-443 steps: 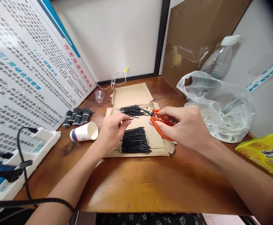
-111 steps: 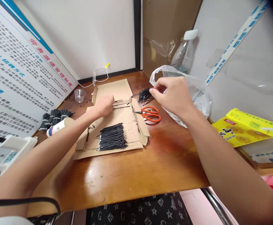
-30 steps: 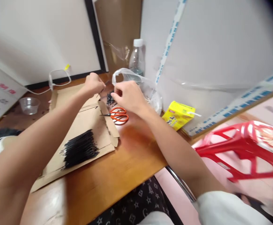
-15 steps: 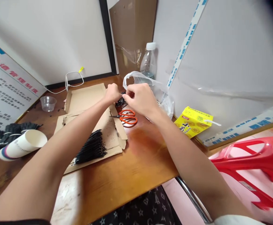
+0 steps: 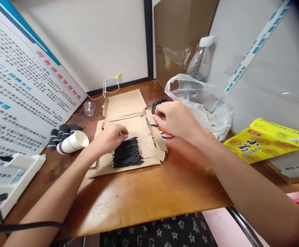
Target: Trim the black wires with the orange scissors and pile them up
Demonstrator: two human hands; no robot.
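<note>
The board bore 劳务派遣管理制度 in red and, in blue, (二)招聘方式 plus a cut-off heading ending 同管理. The cloth showed the letter G among stars. Characters on the yellow pack, tape and cup were too unclear to read.

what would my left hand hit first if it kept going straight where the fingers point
Probably the pile of black wires, just past the fingertips of your left hand, though its height above them is unclear.
</note>
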